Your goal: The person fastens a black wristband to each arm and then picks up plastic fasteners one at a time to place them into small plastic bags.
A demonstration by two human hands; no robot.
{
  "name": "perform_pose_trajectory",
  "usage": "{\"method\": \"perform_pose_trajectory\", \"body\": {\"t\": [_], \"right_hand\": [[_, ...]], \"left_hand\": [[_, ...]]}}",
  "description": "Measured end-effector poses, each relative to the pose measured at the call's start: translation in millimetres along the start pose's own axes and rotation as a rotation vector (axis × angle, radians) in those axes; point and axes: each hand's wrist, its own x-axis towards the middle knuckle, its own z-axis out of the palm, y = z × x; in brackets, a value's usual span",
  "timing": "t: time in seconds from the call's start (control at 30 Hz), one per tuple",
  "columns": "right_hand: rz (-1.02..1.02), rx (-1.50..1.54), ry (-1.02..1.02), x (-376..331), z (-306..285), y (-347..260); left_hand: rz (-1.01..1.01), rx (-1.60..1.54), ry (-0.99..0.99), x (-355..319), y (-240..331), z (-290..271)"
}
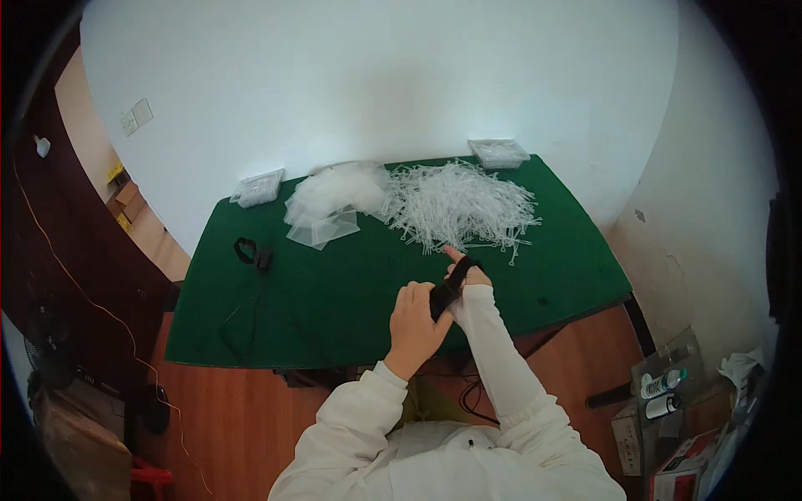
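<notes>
My right hand (476, 275) is over the front part of the green-covered table, with a black band around it and a finger stretched out toward a heap of thin clear plastic sticks with looped ends (459, 204). The rest of its fingers are partly hidden. A dark strapped-on device (444, 299) sits against that hand, and my left hand (411, 321) grips it from the left side, fingers bent around it. Left of the stick heap lies a pile of clear plastic bags (338, 196). Both my forearms are in white sleeves.
Filled clear packs stand at the back left (259, 189) and back right (499, 154) of the green table (334, 309). A black strap with a small device (253, 252) lies at the left. Bottles (662, 384) and boxes (685, 472) are at the lower right.
</notes>
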Motion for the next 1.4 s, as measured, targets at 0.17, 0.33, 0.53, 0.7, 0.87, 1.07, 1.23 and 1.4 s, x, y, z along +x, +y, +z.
{"method": "perform_pose_trajectory", "body": {"t": [0.17, 0.33, 0.53, 0.7, 0.87, 1.07, 1.23, 1.4], "right_hand": [[-0.962, -1.055, 0.132, 0, 1, 24], [-1.051, -1.411, 0.14, 18, -5, 8], [-0.166, 0.031, -0.153, 7, 17, -11], [-1.072, -1.219, -0.008, 4, 34, 10], [-1.224, -1.477, -0.155, 0, 43, 8], [-0.107, -0.598, -0.181, -8, 41, 16], [-0.134, -0.412, -0.087, -11, 40, 7], [-0.121, -0.395, -0.004, 3, 33, 5]], "left_hand": [[0.044, 0.047, -0.05, -8, 15, -8], [0.158, -0.015, -0.069, -30, 33, 7], [0.187, -0.129, -0.027, -60, 44, 19], [0.263, -0.071, -0.152, -58, 52, 12], [0.175, -0.232, -0.148, -68, 47, 16], [-0.026, -0.404, -0.077, -49, 35, 8], [-0.042, -0.459, -0.074, -78, 35, 19], [0.031, -0.431, -0.104, -84, 38, 22]]}}
